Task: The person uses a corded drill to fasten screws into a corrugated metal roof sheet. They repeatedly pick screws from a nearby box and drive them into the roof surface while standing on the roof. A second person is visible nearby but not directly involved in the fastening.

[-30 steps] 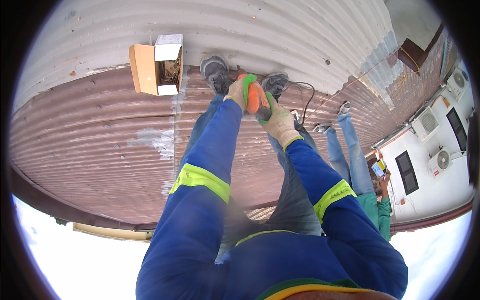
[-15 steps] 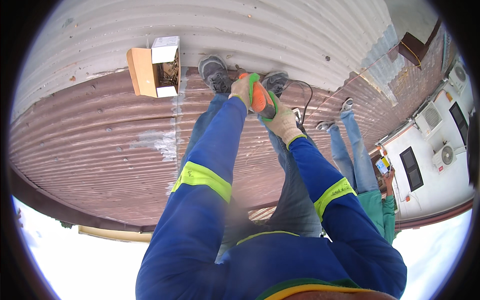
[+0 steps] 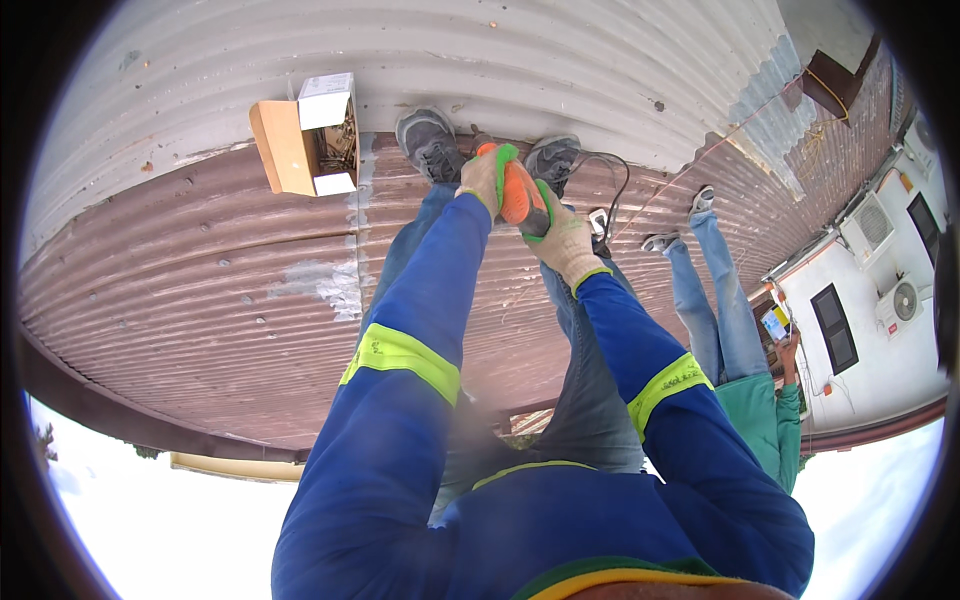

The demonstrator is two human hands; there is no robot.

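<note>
My left hand (image 3: pixel 482 180), in a pale glove with green palm, grips the front part of an orange power drill (image 3: pixel 518 193); its tip points down toward the roof between my shoes (image 3: pixel 430 145). My right hand (image 3: pixel 562 235), gloved alike, is closed around the drill's rear end. A black cord (image 3: pixel 622 180) loops to the right of it, beside a small white object (image 3: pixel 598 220) that I cannot make out. An open cardboard box (image 3: pixel 278 140) holding many small screws or fasteners stands left of my feet on the corrugated sheet.
Brown roofing (image 3: pixel 180 300) meets grey sheeting (image 3: pixel 200 80) ahead. A co-worker in a green top (image 3: pixel 760 420) stands at my right, holding a small blue-yellow object (image 3: pixel 775 322). Beyond are a white wall with air-conditioner units (image 3: pixel 895 305), a dark ledge (image 3: pixel 830 85) and thin cables.
Both hands stay on the drill, with only a slight shift to the right. The co-worker and the wall sit a little farther right in the picture than one second ago.
</note>
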